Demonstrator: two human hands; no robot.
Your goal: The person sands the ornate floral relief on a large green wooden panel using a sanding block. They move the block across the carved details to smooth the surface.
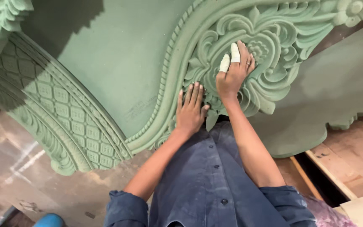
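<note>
Carved green panel (118,71), one piece, fills the upper part of the head view, leaning over a dusty brown floor (17,164); its face bears a smooth flat field, a beaded border and a scrolled floral relief toward its right edge. One separate lattice-patterned green carving (59,113) stands along the panel's left edge. Two hands work on the relief. Left hand (191,110) lies flat, fingers together and extended, palm pressed on the carving's lower edge, grasping nothing. Right hand (234,69) rests higher on the floral scrolls, fingers bent and spread; two fingertips (235,53) wear white wrappings, and a ring shows on another finger. Whether it pinches anything cannot be told. Both sleeves of one blue shirt (206,176) are rolled above the elbows. Wooden boards (349,159) lie at the lower right.
</note>
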